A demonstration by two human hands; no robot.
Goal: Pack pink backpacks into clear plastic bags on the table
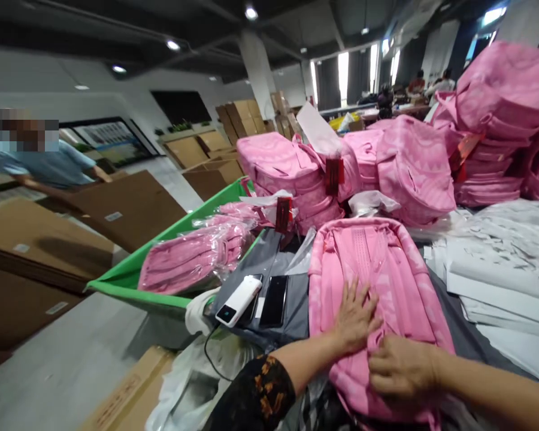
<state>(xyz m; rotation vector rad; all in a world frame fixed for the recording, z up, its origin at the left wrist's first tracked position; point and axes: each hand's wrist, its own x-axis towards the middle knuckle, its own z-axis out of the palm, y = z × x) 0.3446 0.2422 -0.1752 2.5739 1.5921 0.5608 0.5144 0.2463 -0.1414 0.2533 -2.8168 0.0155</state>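
A pink backpack (411, 281) lies on the dark-covered table before me, its shoulder straps and padded back facing up. My left hand (357, 317) rests on the straps with its fingers spread. Just to the right and nearer to me, my right hand (402, 368) is closed on a strap of the backpack, and a fold of pink fabric shows at its fingertips. Left of the backpack are a black phone (273, 301) and a white power bank (239, 301) with a cable.
Behind stand pink backpacks (282, 161) in piles, some with red tags. Plastic-wrapped pink bags (188, 257) lie in a green-rimmed bin (117, 281) at left. White sheets and bags (489, 269) are stacked at right. A person (58, 164) stands by cardboard boxes (121, 209).
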